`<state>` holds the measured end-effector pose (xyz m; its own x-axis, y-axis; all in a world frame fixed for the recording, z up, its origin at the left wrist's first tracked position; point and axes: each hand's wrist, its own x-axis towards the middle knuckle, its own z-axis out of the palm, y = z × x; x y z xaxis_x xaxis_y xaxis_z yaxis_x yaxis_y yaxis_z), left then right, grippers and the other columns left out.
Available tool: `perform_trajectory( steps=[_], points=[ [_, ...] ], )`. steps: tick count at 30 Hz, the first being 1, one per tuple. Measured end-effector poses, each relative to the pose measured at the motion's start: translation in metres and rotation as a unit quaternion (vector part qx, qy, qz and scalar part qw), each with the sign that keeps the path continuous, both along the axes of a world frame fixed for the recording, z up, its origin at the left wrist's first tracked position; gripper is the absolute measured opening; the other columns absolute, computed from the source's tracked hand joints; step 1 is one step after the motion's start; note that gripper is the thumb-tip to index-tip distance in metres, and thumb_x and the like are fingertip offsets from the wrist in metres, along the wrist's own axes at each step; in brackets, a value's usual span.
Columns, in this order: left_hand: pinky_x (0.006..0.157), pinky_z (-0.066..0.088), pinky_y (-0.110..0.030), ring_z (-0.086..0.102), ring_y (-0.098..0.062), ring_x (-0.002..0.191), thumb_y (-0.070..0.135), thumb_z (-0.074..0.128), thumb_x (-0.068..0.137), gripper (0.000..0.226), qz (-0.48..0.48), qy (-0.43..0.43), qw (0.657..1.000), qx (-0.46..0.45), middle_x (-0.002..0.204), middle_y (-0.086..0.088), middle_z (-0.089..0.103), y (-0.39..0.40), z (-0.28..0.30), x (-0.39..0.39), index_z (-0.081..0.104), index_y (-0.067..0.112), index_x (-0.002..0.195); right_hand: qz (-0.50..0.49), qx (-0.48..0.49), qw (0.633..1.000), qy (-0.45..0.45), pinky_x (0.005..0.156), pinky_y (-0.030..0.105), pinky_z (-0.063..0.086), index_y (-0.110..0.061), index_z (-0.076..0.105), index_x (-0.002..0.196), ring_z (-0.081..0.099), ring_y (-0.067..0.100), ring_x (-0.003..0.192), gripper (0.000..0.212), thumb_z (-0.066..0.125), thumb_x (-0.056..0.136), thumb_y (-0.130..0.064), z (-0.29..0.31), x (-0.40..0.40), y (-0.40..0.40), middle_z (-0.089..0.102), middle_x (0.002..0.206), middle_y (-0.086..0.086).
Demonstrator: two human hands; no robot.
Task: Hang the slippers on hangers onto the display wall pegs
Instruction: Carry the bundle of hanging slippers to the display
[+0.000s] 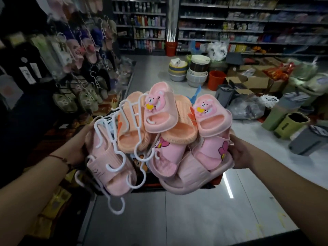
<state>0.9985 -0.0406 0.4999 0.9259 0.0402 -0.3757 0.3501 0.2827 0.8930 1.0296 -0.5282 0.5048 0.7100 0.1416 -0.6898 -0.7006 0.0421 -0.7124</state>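
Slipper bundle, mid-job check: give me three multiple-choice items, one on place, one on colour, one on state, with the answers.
1. The display wall with hung slippers lies:
A. on the person's left
B. on the right
C. behind the orange bucket

2. The hangers in the slipper bundle are:
A. black
B. white
C. red

3. The bundle is:
A. lying on the floor
B. hung on pegs
C. held between both hands

Answers: 1 A, the wall fills the left of the view. 2 B, white hooks jut from the bundle. 3 C, left hand and right hand hold its sides.
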Motion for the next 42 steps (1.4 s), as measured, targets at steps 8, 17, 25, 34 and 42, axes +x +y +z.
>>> perform_trajectory(
  steps=[8,17,25,34,42],
  points=[
    [0.098,0.048,-0.042,0.067,-0.024,0.115,0.052,0.058,0.094,0.043,0.012,-0.007,1.0,0.01,0.121,-0.003,0.073,0.023,-0.026,0.162,0.069,0.024,0.125,-0.037,-0.04,0.998,0.006,0.072,0.04,0.056,-0.003,0.078,0.096,0.072,0.032,0.085,0.054,0.052,0.094,-0.051,-0.02,0.152,0.019,0.077,0.089,0.015],
    [0.111,0.042,-0.047,0.062,-0.028,0.124,0.06,0.062,0.09,0.058,-0.029,0.02,0.999,0.004,0.133,-0.007,0.067,0.085,-0.034,0.351,0.064,0.024,0.135,-0.029,-0.03,0.999,-0.02,0.097,0.045,0.047,-0.004,0.063,0.121,0.057,0.034,0.119,0.132,0.096,0.0,-0.047,-0.012,0.313,0.062,0.065,0.126,0.016],
    [0.085,0.05,-0.037,0.075,-0.015,0.087,0.053,0.055,0.092,0.04,-0.01,-0.004,1.0,0.001,0.104,-0.002,0.078,0.09,0.0,0.478,0.083,0.025,0.091,-0.04,-0.007,0.999,-0.034,0.098,0.043,0.043,-0.008,0.08,0.079,0.056,0.033,0.096,0.062,0.088,0.027,-0.039,0.009,0.441,0.097,0.068,0.116,0.025],
    [0.084,0.051,-0.037,0.075,-0.019,0.095,0.051,0.059,0.089,0.045,0.036,0.018,0.999,-0.02,0.115,-0.006,0.075,0.086,-0.006,0.648,0.072,0.02,0.118,-0.102,-0.035,0.994,0.012,0.113,0.045,0.034,-0.005,0.064,0.121,0.057,0.035,0.11,0.046,0.047,0.098,-0.041,-0.004,0.639,0.11,0.063,0.124,0.022],
    [0.091,0.052,-0.038,0.064,-0.024,0.12,0.054,0.062,0.09,0.054,0.084,0.013,0.996,-0.006,0.131,-0.004,0.068,0.096,-0.011,0.798,0.06,0.03,0.139,-0.086,-0.059,0.995,0.004,0.095,0.044,0.041,-0.007,0.066,0.089,0.058,0.031,0.087,0.045,0.041,0.101,-0.042,0.024,0.797,0.118,0.074,0.069,0.013]
  ],
)
